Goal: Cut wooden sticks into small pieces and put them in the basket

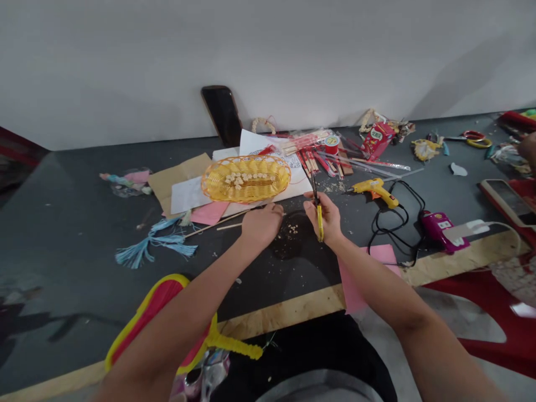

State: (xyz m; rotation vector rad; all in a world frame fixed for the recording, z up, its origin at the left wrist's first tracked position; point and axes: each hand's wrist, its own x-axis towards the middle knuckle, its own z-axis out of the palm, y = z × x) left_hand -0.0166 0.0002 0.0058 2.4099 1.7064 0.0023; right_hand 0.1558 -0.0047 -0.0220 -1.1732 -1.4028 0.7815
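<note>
My left hand [263, 224] is closed over a thin wooden stick [229, 226] low above the dark table, and its fingertips are hidden. In my right hand [327, 216] is a yellow-handled hand tool [320, 223] with slim dark jaws pointing away from me; whether it is scissors or pliers I cannot tell. Small pale bits [293, 229] lie scattered on the tabletop between my hands. Just beyond them stands a yellow woven basket [209, 181] with short pale pieces inside. Another thin stick [207, 228] runs out to the left of my left hand.
Right of my hands lie a yellow glue gun [377, 192], its black cable and a purple power block [444, 231]. Blue tassels [144, 251] and a yellow-edged red paddle-shaped thing [161, 293] are at left. Behind the basket, a phone [221, 114] leans on the wall. Another person's hand [528, 151] shows far right.
</note>
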